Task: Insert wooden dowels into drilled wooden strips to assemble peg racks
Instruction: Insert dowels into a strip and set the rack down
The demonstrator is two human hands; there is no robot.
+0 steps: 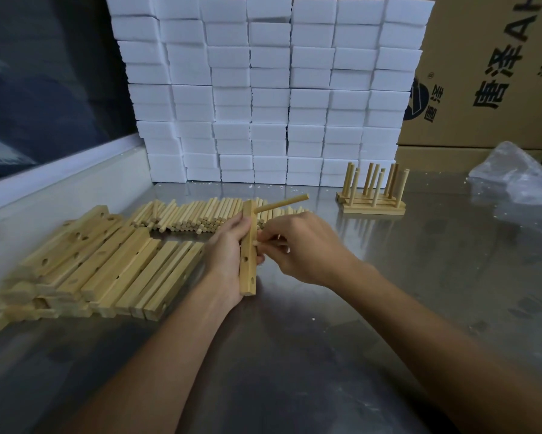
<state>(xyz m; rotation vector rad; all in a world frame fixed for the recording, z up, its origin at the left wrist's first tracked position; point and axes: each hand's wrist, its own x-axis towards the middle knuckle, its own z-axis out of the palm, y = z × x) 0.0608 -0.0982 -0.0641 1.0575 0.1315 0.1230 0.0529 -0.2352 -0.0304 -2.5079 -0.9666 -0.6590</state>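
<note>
At the far left a heap of drilled strips (106, 264) lies on the steel table (388, 308), none yet pegged, with a row of loose dowels (207, 216) just behind it. Next, the left hand (229, 255) grips one strip (248, 249) upright, fingers curled round it; one dowel (282, 204) already stands in its top hole, while two lower holes show empty. The right hand (307, 249) pinches a second dowel (263, 242) at the strip's face, seemingly entering the next hole. Farther right, finished racks (373, 192) stand stacked. Judging by the piles, most of the work remains.
</note>
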